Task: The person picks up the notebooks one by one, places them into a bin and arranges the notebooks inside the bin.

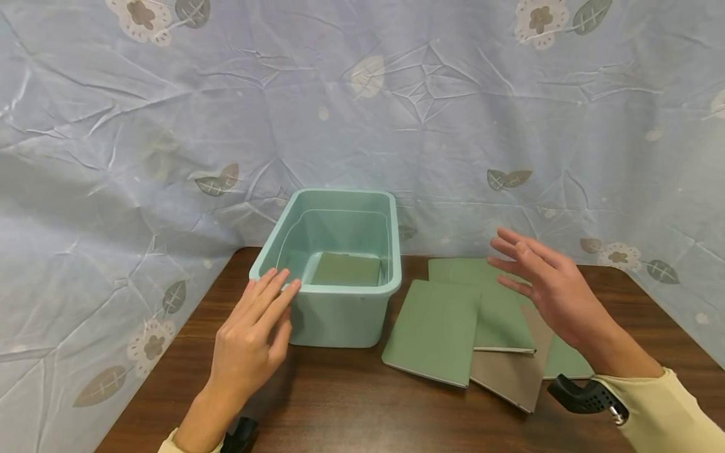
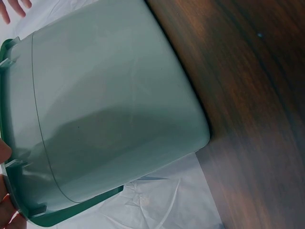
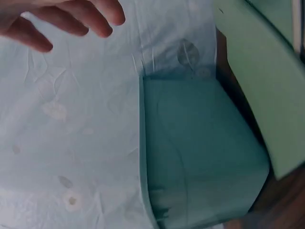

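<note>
A light teal plastic bin [image 1: 340, 318] stands on the table, and inside it a green notebook [image 1: 347, 269] lies on the bottom. My left hand [image 1: 252, 340] is at the bin's near left corner, its straight fingers over the rim; in the left wrist view its fingers [image 2: 5, 207] show right at that rim. Over the notebooks on the right hovers my right hand [image 1: 549, 286], fingers spread and holding nothing. Beneath it lie several overlapping notebooks: a green notebook [image 1: 436, 330] nearest the bin, a brown notebook [image 1: 510, 384] and other green ones.
The dark wooden table [image 1: 351, 402] runs back to a wrinkled pale curtain [image 1: 442, 126] with flowers and leaves, which hangs behind and beside it. Close to the bin's right wall lies the left edge of the notebook pile. A black band [image 1: 586, 396] is on the right wrist.
</note>
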Demonstrator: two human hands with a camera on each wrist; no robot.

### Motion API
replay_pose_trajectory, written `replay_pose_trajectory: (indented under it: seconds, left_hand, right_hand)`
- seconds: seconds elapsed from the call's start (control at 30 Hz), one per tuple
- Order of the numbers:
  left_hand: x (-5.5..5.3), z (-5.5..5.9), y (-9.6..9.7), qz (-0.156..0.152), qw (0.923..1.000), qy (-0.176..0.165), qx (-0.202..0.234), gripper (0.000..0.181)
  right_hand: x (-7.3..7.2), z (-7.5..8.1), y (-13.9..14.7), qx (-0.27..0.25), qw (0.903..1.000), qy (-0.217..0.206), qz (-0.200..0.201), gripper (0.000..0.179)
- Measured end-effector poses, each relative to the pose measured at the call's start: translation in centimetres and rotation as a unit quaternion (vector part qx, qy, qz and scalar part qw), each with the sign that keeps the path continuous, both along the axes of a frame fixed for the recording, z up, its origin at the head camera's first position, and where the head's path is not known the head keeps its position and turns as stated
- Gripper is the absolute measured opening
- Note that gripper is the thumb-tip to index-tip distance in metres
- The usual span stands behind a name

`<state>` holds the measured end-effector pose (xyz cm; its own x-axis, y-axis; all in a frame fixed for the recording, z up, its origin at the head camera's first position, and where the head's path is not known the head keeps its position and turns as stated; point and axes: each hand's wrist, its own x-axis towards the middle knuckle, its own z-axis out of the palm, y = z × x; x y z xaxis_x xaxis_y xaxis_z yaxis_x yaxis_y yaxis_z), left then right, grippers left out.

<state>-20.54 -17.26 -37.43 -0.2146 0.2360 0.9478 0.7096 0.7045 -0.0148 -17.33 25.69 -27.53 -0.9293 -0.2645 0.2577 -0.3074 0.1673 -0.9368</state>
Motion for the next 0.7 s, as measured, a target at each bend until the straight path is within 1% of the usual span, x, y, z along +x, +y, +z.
replay_pose_trajectory:
  seconds: [0.07,0.13,0.2,0.27,0.37,0.47,0.6,0.7]
  left_hand:
    - [0.0,0.0,0.0,0.001,1.0000,0.000,0.000,0.038]
    - [0.0,-0.1,0.0,0.003,1.0000,0.000,0.000,0.038]
    - [0.0,-0.1,0.0,0.003,1.0000,-0.001,0.000,0.039]
    - [0.0,0.0,0.0,0.003,1.0000,-0.001,0.000,0.039]
    - [0.0,0.0,-0.1,0.001,1.0000,-0.001,0.001,0.039]
    - [0.0,0.0,-0.1,0.000,1.0000,-0.001,0.001,0.039]
    - [0.1,0.0,-0.1,0.000,1.0000,-0.001,0.001,0.038]
    - [0.1,0.1,0.0,-0.001,1.0000,0.000,0.001,0.038]
  right_hand:
    - [0.0,-0.2,0.2,-0.066,0.9968,-0.016,0.042,0.049]
    - [0.0,-0.4,0.4,-0.111,0.9907,-0.034,0.071,0.050]
    - [0.0,-0.3,0.6,-0.144,0.9835,-0.055,0.094,0.050]
    - [0.0,-0.1,0.6,-0.168,0.9769,-0.075,0.109,0.051]
    - [-0.1,0.2,0.7,-0.183,0.9718,-0.094,0.115,0.053]
    - [-0.1,0.2,0.7,-0.186,0.9715,-0.096,0.111,0.053]
    - [0.1,-0.3,0.8,-0.196,0.9695,-0.105,0.104,0.052]
    - [0.3,-1.0,1.0,-0.199,0.9678,-0.123,0.091,0.051]
